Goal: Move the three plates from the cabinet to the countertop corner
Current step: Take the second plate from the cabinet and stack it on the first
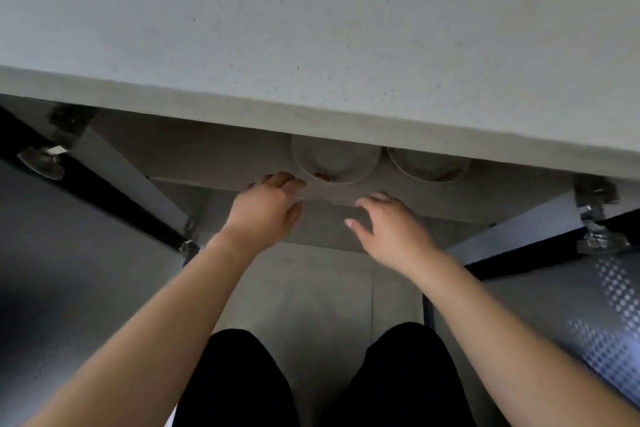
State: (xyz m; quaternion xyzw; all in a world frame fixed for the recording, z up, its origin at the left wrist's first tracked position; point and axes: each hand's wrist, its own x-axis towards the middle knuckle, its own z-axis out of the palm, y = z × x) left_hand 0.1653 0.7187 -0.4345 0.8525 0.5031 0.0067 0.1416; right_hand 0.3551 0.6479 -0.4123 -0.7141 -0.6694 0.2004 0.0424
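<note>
Two round white glazed plates with red markings, a left plate [332, 166] and a right plate [427, 168], are seen lying flat, face up, side by side on the smooth grey cabinet shelf [207, 163] under the speckled pale countertop [311, 28]. The left hand [266, 204] and the right hand [388, 229] are held at the shelf's front edge, fingers loosely spread, nothing grasped.

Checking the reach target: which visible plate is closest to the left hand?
The left plate, its rim just beside the left hand; the right plate sits farther right.

Grey tiled floor [311, 291]; silvery door [69, 253] open left, another [571, 305] right.
</note>
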